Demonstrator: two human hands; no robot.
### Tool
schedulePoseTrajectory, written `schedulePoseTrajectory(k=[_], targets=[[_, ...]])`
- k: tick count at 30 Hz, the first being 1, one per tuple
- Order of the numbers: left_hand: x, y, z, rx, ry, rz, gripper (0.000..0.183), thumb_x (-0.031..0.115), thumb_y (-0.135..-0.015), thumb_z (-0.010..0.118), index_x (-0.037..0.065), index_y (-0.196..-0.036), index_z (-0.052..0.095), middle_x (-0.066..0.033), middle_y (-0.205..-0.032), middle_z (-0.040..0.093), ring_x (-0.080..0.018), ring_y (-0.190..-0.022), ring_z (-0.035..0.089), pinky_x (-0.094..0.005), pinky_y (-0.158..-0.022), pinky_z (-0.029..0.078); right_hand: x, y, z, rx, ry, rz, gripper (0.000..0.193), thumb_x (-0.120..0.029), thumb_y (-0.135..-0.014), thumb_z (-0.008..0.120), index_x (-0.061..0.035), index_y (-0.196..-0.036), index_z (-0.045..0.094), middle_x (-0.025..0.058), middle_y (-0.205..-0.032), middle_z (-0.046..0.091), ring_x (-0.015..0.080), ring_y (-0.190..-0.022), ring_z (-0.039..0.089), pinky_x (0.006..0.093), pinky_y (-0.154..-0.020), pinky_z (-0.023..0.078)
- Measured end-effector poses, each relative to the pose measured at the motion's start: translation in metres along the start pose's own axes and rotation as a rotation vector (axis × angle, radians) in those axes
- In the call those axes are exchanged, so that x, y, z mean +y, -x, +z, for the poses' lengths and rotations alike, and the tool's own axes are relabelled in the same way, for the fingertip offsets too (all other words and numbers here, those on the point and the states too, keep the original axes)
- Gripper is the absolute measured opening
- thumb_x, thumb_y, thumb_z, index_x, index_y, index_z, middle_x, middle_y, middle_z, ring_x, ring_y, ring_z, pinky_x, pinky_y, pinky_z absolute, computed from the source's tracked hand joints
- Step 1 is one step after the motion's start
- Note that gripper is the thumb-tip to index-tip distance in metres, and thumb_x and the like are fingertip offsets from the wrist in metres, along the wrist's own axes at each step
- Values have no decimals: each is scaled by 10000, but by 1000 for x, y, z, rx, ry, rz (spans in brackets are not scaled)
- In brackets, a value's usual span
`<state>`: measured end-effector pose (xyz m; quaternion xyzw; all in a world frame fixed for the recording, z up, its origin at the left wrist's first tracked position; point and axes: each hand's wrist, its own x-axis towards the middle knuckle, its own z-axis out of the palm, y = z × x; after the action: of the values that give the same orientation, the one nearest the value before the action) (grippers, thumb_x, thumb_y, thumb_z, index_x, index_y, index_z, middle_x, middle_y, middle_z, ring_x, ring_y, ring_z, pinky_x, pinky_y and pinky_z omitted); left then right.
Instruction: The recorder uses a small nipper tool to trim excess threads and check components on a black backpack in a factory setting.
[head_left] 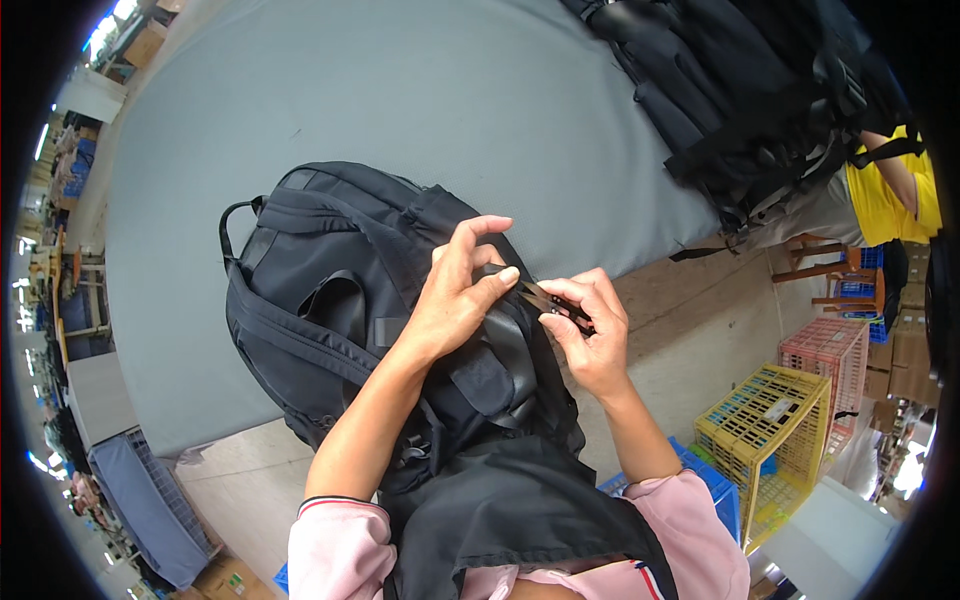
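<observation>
A black backpack (285, 285) lies on the grey cloth-covered table, its near end against my dark apron. Its shoulder straps and a loop of webbing (335, 300) face up, and the carry handle (228, 225) points to the left. Over the pack's right side, my left hand (455, 300) pinches a black strap (490, 268) between thumb and fingers, with the index finger raised. Just to the right, my right hand (592, 335) grips small thread snips (543, 300). Their pointed blades are near the left thumb tip; whether they touch a thread is too small to tell.
More black backpacks (700, 90) are heaped at the table's far right, beside a person in a yellow top (890, 195). Yellow (765, 405) and pink (825, 350) plastic crates stand on the floor to my right, with a blue crate (715, 480) close by my right arm.
</observation>
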<state>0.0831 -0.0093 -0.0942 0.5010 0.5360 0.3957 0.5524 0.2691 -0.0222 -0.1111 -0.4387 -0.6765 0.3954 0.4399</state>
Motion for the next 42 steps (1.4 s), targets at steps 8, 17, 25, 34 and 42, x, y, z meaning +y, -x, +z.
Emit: schedulePoseTrajectory(k=[8, 17, 25, 34, 42], targets=[[-2, -3, -5, 21, -171, 30, 493, 112, -823, 642, 66, -1272, 444, -52, -833, 582, -202, -894, 425, -332, -836, 372, -2, 3, -11, -23, 225, -120, 280, -44, -711, 725, -80, -987, 692, 44, -738, 547, 174, -617, 563, 296, -556, 452], [0, -10, 3, 8, -147, 44, 517, 118, -823, 627, 94, -1304, 440, -36, -839, 602, -220, -986, 437, -358, -955, 316, -11, -6, -16, -50, 439, -153, 222, -137, -746, 719, -130, -967, 688, 45, -775, 555, 215, -629, 579, 336, -550, 458], [-6, 4, 14, 108, -378, 188, 333, 147, -818, 624, 63, -1137, 579, -66, -872, 624, -253, -941, 465, -382, -927, 346, -38, -31, 0, 184, -133, 47, 251, -4, -820, 655, -38, -1065, 619, 34, -989, 514, 98, -817, 537, 242, -709, 453], [-29, -6, 9, -16, -144, 341, 316, 137, -892, 547, -36, -1156, 552, -151, -1161, 580, -262, -1114, 533, -397, -1025, 352, -51, -115, 101, -507, 98, -146, 117, -164, -850, 567, -48, -854, 584, 113, -836, 643, 333, -790, 615, 439, -659, 459], [-45, -6, 6, -61, -178, 321, 267, 116, -891, 556, 10, -1131, 603, -117, -1133, 626, -239, -1129, 541, -375, -1051, 329, -44, -98, 105, -567, 249, -166, 123, -175, -829, 607, -63, -877, 595, 126, -756, 646, 337, -751, 632, 454, -640, 466]])
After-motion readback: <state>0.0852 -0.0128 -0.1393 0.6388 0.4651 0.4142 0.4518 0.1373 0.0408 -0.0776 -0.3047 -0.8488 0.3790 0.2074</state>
